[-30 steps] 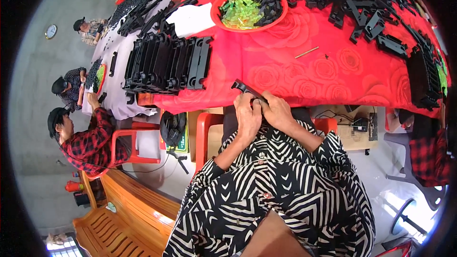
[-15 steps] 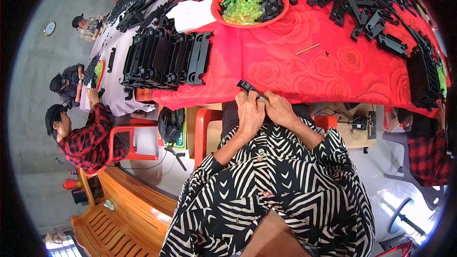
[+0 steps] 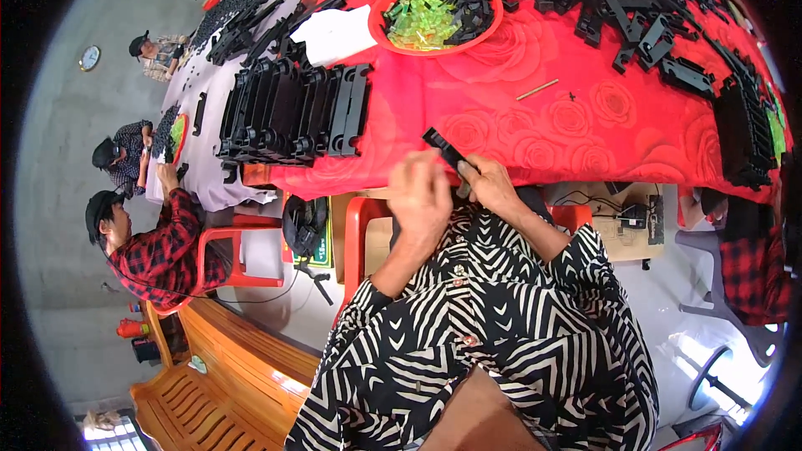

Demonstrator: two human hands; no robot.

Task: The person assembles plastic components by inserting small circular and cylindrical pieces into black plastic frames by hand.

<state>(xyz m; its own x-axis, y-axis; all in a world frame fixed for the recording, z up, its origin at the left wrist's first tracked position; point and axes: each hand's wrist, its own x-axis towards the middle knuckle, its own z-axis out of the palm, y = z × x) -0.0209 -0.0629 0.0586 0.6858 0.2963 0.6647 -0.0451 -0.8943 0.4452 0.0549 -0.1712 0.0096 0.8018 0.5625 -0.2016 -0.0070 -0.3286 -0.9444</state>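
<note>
A long black plastic part slants up and to the left over the near edge of the red rose-patterned cloth. My right hand is closed on its lower end, with the thumb along its side. Just left of the part is my left hand, raised and blurred by motion, apart from the part's upper end. Whether that hand holds anything small does not show.
A red bowl holds yellow-green and black small pieces. Black parts stand stacked at left; a loose pile covers the far right. A thin stick and white paper lie between. Co-workers sit at left.
My left hand has come off the black part, moving left and toward me. More of the part now shows, held by my right hand alone.
</note>
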